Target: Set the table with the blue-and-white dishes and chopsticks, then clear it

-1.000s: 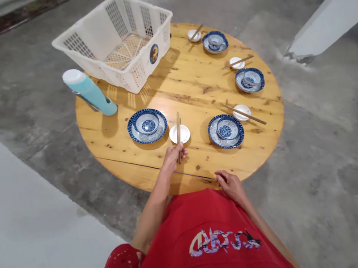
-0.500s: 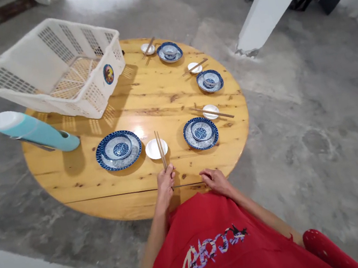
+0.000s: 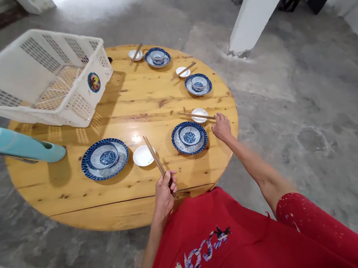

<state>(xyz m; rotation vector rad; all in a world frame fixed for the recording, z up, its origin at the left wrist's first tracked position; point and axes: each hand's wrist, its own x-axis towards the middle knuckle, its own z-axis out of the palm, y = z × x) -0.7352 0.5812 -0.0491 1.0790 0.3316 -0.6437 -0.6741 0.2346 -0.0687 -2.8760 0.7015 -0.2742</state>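
My left hand (image 3: pixel 164 194) is closed around the lower part of a pair of chopsticks (image 3: pixel 154 155), whose far ends lean over the right side of a small white dish (image 3: pixel 142 157). At the table's right side, my right hand (image 3: pixel 222 127) grips the near end of another pair of chopsticks (image 3: pixel 187 114) lying across a second small white dish (image 3: pixel 200 110). Just left of that hand, a blue-patterned plate (image 3: pixel 202 145) carries a bowl (image 3: pixel 189 137). A larger blue-rimmed plate (image 3: pixel 123 164) with a bowl (image 3: pixel 103 156) in it lies left of the first dish.
On the round wooden table (image 3: pixel 140 106) stand a large white plastic basket (image 3: pixel 81 105) and a tilted turquoise container (image 3: pixel 22 143) at the left. Two more settings, with plates (image 3: pixel 206 89) (image 3: pixel 157 65), are at the far right. A white pillar (image 3: pixel 257 6) rises beyond.
My right hand has moved from the table's front edge out to the chopsticks on the right and taken their end. The left-hand chopsticks have tilted to the left, and the view has shifted right.
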